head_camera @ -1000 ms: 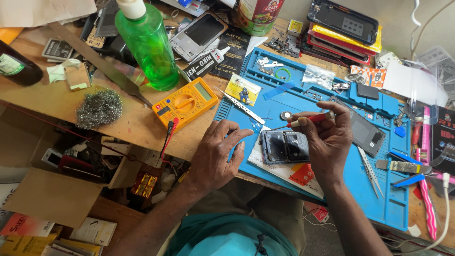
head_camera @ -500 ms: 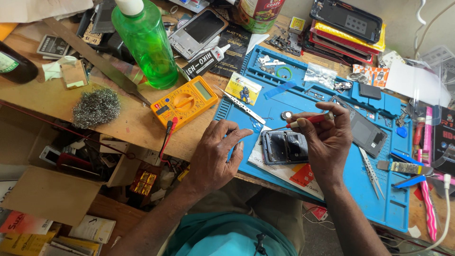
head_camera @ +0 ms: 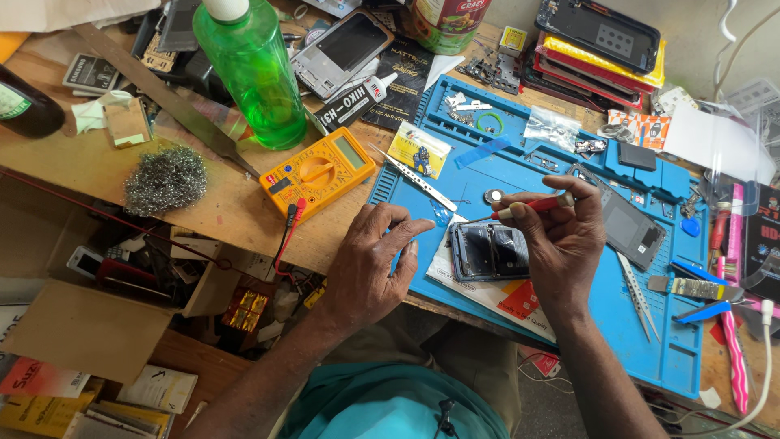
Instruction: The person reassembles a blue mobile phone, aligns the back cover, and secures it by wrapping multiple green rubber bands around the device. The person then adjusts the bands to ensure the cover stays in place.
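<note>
An opened phone body [head_camera: 487, 250] lies on a blue work mat [head_camera: 536, 162], on top of a printed card. My right hand [head_camera: 561, 244] grips a thin red-handled screwdriver [head_camera: 532, 206] just above the phone's upper edge, its tip pointing left. My left hand [head_camera: 370, 264] rests palm down on the mat's left edge, fingers spread, just left of the phone and holding nothing. A small round metal disc [head_camera: 493, 196] sits on the mat close to the screwdriver tip.
A yellow multimeter [head_camera: 318, 172], tweezers [head_camera: 413, 177], a green bottle [head_camera: 256, 69] and a steel wool ball [head_camera: 165, 179] lie left of the mat. A dark phone screen [head_camera: 630, 228], stacked phones [head_camera: 601, 41], more tweezers [head_camera: 638, 297] and brushes are on the right.
Both hands stay almost still. The screwdriver remains over the phone's upper edge; only the camera view shifts slightly.
</note>
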